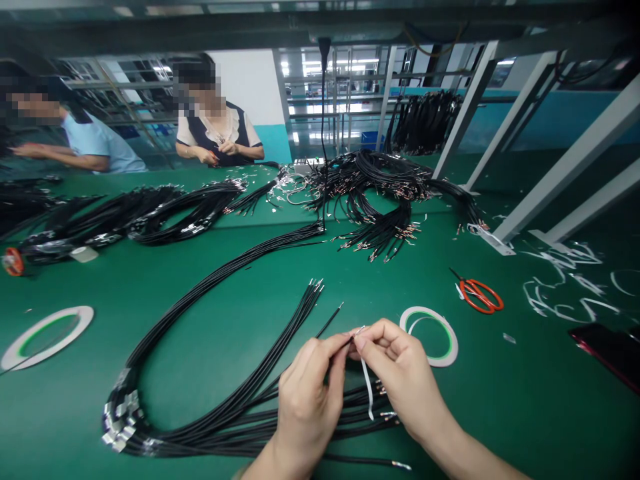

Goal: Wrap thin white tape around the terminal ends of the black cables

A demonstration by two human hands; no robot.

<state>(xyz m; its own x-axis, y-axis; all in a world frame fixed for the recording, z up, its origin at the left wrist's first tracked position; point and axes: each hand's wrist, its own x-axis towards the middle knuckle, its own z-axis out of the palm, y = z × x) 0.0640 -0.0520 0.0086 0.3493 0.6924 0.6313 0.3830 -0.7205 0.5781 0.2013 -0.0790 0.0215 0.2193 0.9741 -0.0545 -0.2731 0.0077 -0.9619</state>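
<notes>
Black wire (330, 322) and white tape (367, 387) pinched in both hands (310, 400) above a green factory workbench (525, 407)

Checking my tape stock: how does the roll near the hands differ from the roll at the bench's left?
The near tape roll lies just beyond the right hand; the far tape roll lies apart at the left of the green bench mat. The near tape roll has a pale curl inside its ring; the far tape roll has none. Both lie flat, white with a green inner band.

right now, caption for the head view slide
Left hand and right hand pinch white tape on a black wire
</notes>
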